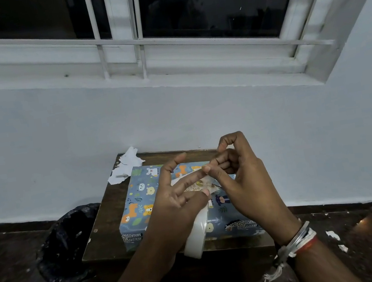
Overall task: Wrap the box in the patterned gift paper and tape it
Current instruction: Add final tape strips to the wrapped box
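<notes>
Head view: both hands just above the box.
Box: flat rectangular box covered in blue animal-print gift paper, lying under the hands on a small dark wooden table.
Left hand: grips a whitish translucent tape roll, index finger straight.
Right hand: thumb and forefinger pinch the clear tape strip at the left index fingertip.
Beyond left hand: crumpled white paper scraps on the table corner.
Left of left hand: black bin bag on the floor.

2 forearms reach in from below, left hand thumb up, index straight, other fingers curled on tape roll, right hand fingers bent, thumb pinching tape end against left index tip.
</notes>
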The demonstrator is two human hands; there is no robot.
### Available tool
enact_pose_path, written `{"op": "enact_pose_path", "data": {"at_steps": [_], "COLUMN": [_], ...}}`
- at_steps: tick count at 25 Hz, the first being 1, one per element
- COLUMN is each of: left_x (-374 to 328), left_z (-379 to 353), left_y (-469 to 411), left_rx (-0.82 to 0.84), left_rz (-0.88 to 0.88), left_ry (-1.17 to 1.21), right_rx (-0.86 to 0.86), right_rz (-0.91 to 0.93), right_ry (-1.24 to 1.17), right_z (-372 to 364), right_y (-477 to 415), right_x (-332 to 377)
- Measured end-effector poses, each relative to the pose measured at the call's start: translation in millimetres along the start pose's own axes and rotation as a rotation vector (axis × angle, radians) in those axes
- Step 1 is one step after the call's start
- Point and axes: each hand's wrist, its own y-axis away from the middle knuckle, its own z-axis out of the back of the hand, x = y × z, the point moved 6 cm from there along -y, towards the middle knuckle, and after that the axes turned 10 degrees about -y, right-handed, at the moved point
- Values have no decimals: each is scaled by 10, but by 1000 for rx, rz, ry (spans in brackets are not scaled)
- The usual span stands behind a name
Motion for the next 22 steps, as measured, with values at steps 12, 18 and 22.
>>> {"op": "enact_pose_path", "data": {"at_steps": [12,18,22], "left_x": [-24,-83,-71], "left_z": [17,35,76], "left_y": [81,69,33], "left_rx": [50,67,97], "left_rz": [180,123,109], "left_ry": [83,55,22], "right_rx": [-66,337,413], "right_rz": [-111,-384,-352], "right_ry": [566,846,966], "right_z": [486,529,455], "right_y": [-20,153,133], "right_x": [-175,-529,-537]}}
